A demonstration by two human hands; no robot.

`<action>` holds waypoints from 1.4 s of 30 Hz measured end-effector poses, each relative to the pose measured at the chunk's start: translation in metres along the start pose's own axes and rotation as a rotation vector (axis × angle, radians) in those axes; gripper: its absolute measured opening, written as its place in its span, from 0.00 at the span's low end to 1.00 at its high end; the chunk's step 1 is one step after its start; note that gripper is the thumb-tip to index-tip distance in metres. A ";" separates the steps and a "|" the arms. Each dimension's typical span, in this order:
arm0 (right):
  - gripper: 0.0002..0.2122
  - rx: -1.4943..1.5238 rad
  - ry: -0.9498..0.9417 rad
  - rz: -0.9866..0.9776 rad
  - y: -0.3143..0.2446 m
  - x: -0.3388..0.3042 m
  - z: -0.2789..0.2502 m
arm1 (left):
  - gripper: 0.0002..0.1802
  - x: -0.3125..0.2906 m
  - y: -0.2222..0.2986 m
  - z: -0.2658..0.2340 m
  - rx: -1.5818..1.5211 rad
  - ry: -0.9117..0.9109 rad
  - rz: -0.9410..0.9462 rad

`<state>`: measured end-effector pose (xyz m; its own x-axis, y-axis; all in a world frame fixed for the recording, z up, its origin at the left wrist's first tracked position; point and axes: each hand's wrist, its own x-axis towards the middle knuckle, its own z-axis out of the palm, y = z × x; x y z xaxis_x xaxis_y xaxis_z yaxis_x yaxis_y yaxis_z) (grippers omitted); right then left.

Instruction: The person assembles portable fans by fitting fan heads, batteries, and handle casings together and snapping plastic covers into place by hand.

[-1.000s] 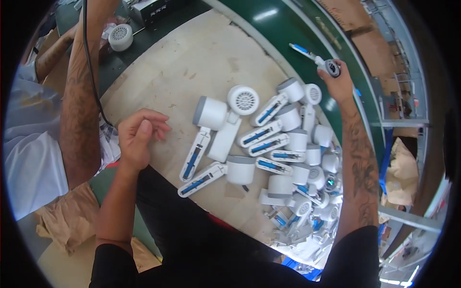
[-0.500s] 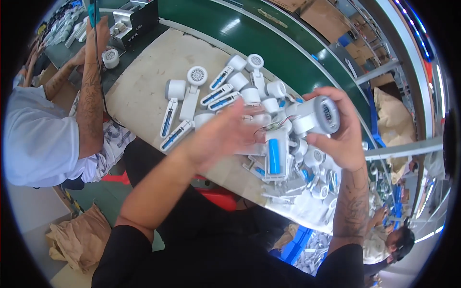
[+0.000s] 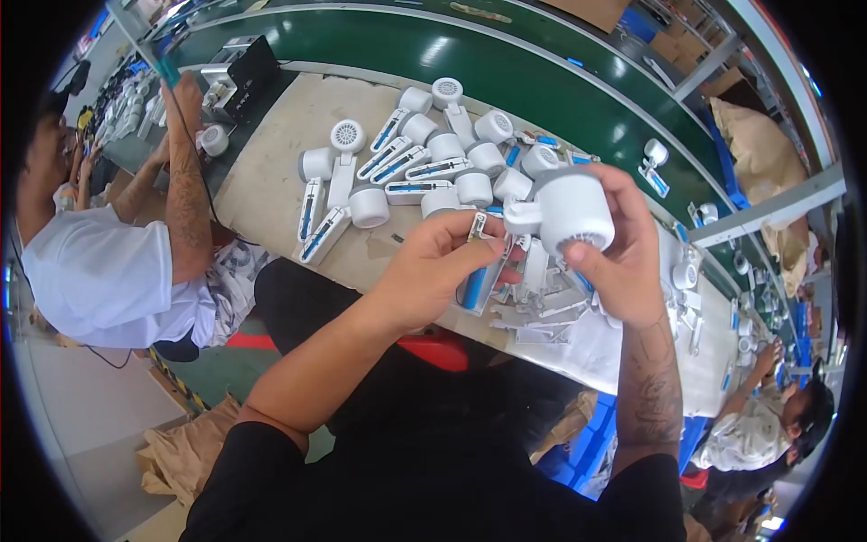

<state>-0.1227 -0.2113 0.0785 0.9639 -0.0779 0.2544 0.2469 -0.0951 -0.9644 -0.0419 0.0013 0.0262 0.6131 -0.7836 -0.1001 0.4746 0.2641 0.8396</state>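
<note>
Above the table's front part I hold a white handheld fan with both hands. My right hand is closed round its round head, fingers behind and thumb near the grille. My left hand pinches its open handle shell, where a blue battery cell shows. The inner side of the handle is partly hidden by my fingers. Just beyond my hands lie several similar fans, such as one with its grille up and one with an open handle.
Loose white plastic parts lie beside the handle on the pale tabletop. A green conveyor belt runs behind, carrying another fan. To the left, a co-worker's arm is near a black machine. A blue crate stands below the table.
My left hand has moved from an open, blurred position onto the fan's handle and closed on it. My right hand has turned the fan head, so its grille now faces down toward me.
</note>
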 end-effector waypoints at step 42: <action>0.09 -1.164 -0.172 0.116 0.060 -0.087 -0.027 | 0.11 0.008 -0.001 -0.053 -0.048 0.241 -0.116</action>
<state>-0.1948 -0.2370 0.0007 0.9973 -0.0193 0.0709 0.0038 -0.9503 -0.3113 -0.0035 0.0243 -0.0034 0.6825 -0.6556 -0.3230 0.5765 0.2113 0.7893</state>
